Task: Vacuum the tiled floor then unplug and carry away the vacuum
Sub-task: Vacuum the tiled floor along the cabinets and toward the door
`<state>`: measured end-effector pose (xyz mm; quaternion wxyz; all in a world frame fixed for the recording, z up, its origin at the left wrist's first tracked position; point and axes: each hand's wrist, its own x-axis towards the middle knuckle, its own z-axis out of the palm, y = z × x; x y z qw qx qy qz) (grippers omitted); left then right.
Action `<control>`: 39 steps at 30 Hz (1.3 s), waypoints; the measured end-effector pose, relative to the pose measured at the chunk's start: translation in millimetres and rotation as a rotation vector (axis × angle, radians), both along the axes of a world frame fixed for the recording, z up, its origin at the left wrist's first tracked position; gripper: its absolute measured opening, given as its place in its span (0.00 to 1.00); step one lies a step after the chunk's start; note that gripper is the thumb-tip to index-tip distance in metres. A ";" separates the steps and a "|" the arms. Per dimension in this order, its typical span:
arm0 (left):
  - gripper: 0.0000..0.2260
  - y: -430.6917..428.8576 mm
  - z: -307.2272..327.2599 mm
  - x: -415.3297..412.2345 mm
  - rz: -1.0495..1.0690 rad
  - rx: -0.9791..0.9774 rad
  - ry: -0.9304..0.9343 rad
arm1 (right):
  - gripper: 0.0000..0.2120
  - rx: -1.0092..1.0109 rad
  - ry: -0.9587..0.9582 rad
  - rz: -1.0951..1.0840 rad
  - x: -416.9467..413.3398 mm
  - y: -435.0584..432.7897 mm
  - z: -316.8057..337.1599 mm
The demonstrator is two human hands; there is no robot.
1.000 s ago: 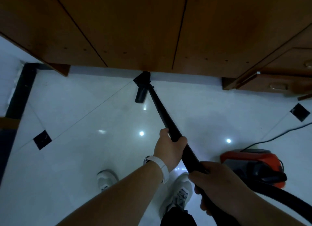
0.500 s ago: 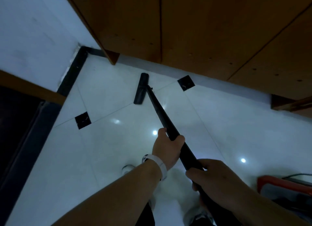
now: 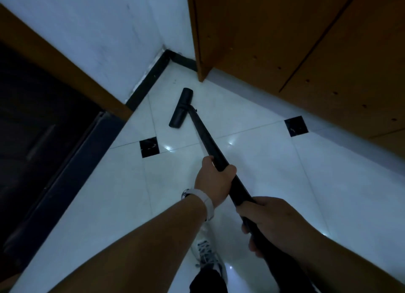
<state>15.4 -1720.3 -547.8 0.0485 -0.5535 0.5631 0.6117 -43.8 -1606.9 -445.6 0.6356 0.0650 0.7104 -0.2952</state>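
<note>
Both hands wrapped tight round vacuum wand (image 3: pixel 208 143): left hand (image 3: pixel 213 183) ahead, right hand (image 3: pixel 274 222) behind. Floor nozzle (image 3: pixel 180 108) on tiles near wooden cabinet (image 3: pixel 285 40).

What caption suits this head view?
Left hand and right hand grip the vacuum wand, its floor head on white tile near the cabinet.

Tiled floor (image 3: pixel 109 205), wooden cabinet (image 3: pixel 285 40), perhaps doorway (image 3: pixel 32 128).
</note>
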 end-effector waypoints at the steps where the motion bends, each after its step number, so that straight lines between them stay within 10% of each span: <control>1: 0.26 -11.4 -1.4 2.2 0.004 -0.002 -0.003 | 0.09 -0.003 -0.001 -0.002 2.1 -11.4 -2.2; 39: 0.21 -128.9 -27.0 -43.0 -0.013 -0.128 -0.040 | 0.08 -0.104 0.009 -0.139 -27.3 -118.9 -34.0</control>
